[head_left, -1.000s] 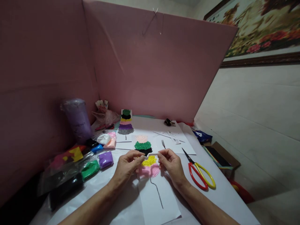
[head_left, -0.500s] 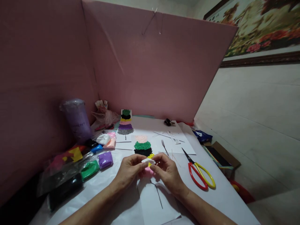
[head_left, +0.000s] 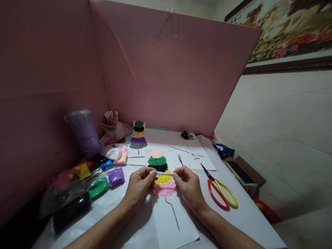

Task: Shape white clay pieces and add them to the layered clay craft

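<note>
A thin white strip of clay (head_left: 163,173) is stretched between my two hands. My left hand (head_left: 138,186) pinches its left end, and my right hand (head_left: 190,188) pinches the right end. Beneath it lies a paper sheet (head_left: 171,221) with textured bands: pale peach at the top, then green (head_left: 157,160), black, yellow (head_left: 163,179) and pink (head_left: 165,188). A dark wavy line runs down the sheet below the pink band.
Scissors (head_left: 220,190) and a fork (head_left: 180,159) lie to the right. Purple (head_left: 116,176) and green (head_left: 99,188) clay packets sit left, near a purple tumbler (head_left: 84,133). Behind are a finished banded picture (head_left: 138,135) and keys (head_left: 186,135).
My hands have moved apart. The white piece between them has gone from a short, wide shape to a long thin strip, uncovering more of the yellow and pink bands.
</note>
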Tool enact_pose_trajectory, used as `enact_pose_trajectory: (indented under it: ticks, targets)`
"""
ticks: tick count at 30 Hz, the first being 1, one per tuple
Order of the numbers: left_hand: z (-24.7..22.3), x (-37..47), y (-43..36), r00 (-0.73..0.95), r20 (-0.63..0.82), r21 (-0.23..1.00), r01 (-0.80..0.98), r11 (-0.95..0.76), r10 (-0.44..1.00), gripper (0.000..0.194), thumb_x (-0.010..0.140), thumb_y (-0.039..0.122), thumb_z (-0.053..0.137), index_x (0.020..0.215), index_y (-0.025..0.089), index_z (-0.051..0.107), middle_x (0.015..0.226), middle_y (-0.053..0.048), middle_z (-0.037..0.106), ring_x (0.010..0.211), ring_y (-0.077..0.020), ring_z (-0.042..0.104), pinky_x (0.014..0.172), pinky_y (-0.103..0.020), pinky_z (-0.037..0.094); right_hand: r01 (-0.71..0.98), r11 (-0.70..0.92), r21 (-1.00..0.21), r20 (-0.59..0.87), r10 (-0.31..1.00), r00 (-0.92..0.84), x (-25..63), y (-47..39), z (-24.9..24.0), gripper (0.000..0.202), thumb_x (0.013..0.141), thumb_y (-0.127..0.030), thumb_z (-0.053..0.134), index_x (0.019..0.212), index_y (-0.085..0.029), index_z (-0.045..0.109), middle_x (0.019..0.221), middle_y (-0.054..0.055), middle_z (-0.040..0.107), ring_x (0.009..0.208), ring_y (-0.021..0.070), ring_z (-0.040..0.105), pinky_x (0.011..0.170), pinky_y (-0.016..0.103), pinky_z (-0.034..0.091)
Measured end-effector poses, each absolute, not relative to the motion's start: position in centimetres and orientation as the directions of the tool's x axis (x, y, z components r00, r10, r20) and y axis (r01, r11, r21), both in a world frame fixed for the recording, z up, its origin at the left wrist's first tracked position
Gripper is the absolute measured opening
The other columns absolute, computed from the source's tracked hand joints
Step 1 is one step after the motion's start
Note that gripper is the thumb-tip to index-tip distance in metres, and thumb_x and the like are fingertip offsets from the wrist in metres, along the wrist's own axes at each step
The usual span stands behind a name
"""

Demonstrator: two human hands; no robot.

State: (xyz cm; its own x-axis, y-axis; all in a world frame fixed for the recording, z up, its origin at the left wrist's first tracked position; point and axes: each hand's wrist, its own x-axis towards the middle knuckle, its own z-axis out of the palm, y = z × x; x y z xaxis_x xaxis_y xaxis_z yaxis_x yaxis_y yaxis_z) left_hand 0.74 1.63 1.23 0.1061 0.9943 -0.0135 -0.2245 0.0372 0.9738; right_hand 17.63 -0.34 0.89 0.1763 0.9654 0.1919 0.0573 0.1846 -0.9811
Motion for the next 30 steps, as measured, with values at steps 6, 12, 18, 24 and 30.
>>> enact_pose_trajectory:
  ticks: [6, 12, 18, 24, 30]
  targets:
    - [1.5, 0.7, 1.3, 0.211, -0.045, 0.947, -0.301, 0.109, 0.977, 0.033, 0.067, 0.034, 0.076, 0.09, 0.012, 0.065, 0.059, 0.001, 0.06, 0.046, -0.0092, 0.052, 0.045, -0.022, 0.043, 0.031, 0.162, -0.986, 0.164, 0.98, 0.114, 17.7, -0.1, 0.9, 0.031, 0.073, -0.044, 0.074, 0.077, -0.017, 0.062, 0.067, 0.0, 0.06, 0.056, 0.0136, 0.054, 0.05, 0.025, 0.046]
    - [1.1, 1.0, 1.2, 0.307, -0.029, 0.963, -0.247, 0.109, 0.951, 0.025, 0.069, 0.033, 0.075, 0.076, 0.013, 0.062, 0.054, 0.001, 0.06, 0.042, -0.0093, 0.052, 0.042, -0.02, 0.042, -0.016, 0.204, -0.979, 0.204, 0.975, -0.09, 17.4, -0.8, 1.3, 0.028, 0.076, -0.041, 0.071, 0.09, -0.018, 0.063, 0.079, 0.001, 0.063, 0.059, 0.0132, 0.057, 0.053, 0.026, 0.047]
    - [1.2, 0.9, 1.2, 0.303, -0.014, 0.982, -0.177, 0.07, 0.953, 0.023, 0.068, 0.031, 0.075, 0.077, 0.015, 0.06, 0.054, 0.001, 0.063, 0.044, -0.0108, 0.056, 0.041, -0.019, 0.04, 0.059, 0.258, -0.964, 0.252, 0.962, -0.104, 17.0, -1.2, 1.2, 0.016, 0.075, -0.027, 0.073, 0.086, -0.018, 0.064, 0.072, -0.001, 0.06, 0.061, 0.0127, 0.054, 0.056, 0.025, 0.045]
    - [1.4, 0.8, 1.2, 0.38, -0.041, 0.989, -0.117, 0.092, 0.924, 0.028, 0.072, 0.034, 0.072, 0.087, 0.011, 0.067, 0.06, -0.002, 0.066, 0.045, -0.0098, 0.054, 0.044, -0.02, 0.042, 0.069, 0.266, -0.961, 0.257, 0.959, -0.122, 17.1, -1.2, 1.2, 0.015, 0.081, -0.032, 0.067, 0.088, -0.018, 0.067, 0.08, 0.004, 0.065, 0.07, 0.0176, 0.061, 0.063, 0.03, 0.05]
    - [1.2, 0.7, 1.4, 0.419, -0.051, 0.988, -0.113, 0.108, 0.907, 0.03, 0.071, 0.037, 0.072, 0.085, 0.01, 0.068, 0.063, -0.003, 0.065, 0.047, -0.0107, 0.054, 0.045, -0.023, 0.045, 0.194, 0.327, -0.925, 0.312, 0.945, -0.103, 17.5, -1.0, 1.1, 0.013, 0.083, -0.03, 0.065, 0.087, -0.02, 0.071, 0.084, 0.005, 0.065, 0.076, 0.0184, 0.06, 0.066, 0.029, 0.049]
